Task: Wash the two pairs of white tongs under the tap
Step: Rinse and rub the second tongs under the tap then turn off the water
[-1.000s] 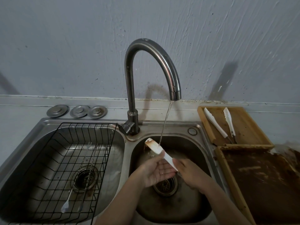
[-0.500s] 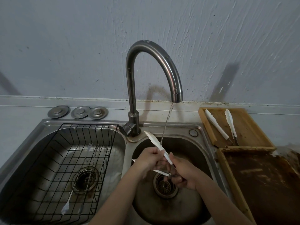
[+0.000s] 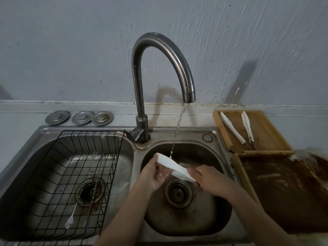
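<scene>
A curved steel tap (image 3: 177, 55) runs a thin stream of water into the right sink bowl (image 3: 215, 226). Under the stream I hold one pair of white tongs (image 3: 173, 165), lying slanted with its flat white side up. My left hand (image 3: 154, 174) cups the upper, left end of the tongs. My right hand (image 3: 211, 180) grips the lower, right end. The water lands on the tongs near their upper end. A second pair of white tongs (image 3: 230, 126) lies spread open on a wooden tray (image 3: 266, 135) to the right of the sink.
A black wire rack (image 3: 58, 157) sits in the left sink bowl with two long thin utensils (image 3: 83, 196) in it. Three metal sink plugs (image 3: 79, 117) lie on the ledge behind. A large brown-stained wooden tray (image 3: 276, 190) lies at the right, near my right forearm.
The tongs have turned in my hands from edge-on to flat side up, and their upper end has come lower under the stream. Both hands keep hold of them.
</scene>
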`<state>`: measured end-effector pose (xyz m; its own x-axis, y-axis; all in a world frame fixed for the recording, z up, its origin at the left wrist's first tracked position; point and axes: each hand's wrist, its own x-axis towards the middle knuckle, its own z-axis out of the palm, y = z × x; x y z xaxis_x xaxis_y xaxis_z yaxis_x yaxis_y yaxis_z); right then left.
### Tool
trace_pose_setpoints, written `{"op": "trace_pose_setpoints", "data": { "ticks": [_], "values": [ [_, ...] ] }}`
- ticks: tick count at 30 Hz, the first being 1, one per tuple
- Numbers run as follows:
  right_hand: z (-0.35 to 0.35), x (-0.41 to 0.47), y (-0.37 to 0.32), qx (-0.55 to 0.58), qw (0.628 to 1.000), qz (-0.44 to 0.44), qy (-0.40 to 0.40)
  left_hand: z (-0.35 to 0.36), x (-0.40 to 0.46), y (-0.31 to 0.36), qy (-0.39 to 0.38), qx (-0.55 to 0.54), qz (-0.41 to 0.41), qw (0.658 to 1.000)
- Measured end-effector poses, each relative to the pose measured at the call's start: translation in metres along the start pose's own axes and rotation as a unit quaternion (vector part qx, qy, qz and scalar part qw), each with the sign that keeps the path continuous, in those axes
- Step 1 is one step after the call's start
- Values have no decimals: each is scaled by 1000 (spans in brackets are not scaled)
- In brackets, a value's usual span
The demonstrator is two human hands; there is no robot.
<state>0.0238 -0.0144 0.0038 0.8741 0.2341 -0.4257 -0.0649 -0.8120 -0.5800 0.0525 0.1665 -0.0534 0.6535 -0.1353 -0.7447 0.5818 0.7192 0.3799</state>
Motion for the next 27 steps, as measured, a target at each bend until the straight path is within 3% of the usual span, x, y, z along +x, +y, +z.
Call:
{"op": "trace_pose_setpoints", "data": {
  "ticks": [2, 6, 11, 17, 27],
  "values": [
    [-2, 1, 4, -26, 1000, -3, 13, 4, -1, -5, -1, 7, 3, 1000],
    [-6, 2, 11, -47, 999, -1, 14, 18, -3, -14, -30, 126, -3, 992],
    [-9, 1, 22, -45, 999, -14, 22, 12, -3, 6, -51, 79, -46, 995],
    [-9, -2, 29, -77, 997, -20, -12, 4, -3, 0, -67, 203, -78, 974],
    [-15, -5, 32, -74, 997, -26, -13, -6, 7, 11, -89, 285, -107, 948]
  ]
}}
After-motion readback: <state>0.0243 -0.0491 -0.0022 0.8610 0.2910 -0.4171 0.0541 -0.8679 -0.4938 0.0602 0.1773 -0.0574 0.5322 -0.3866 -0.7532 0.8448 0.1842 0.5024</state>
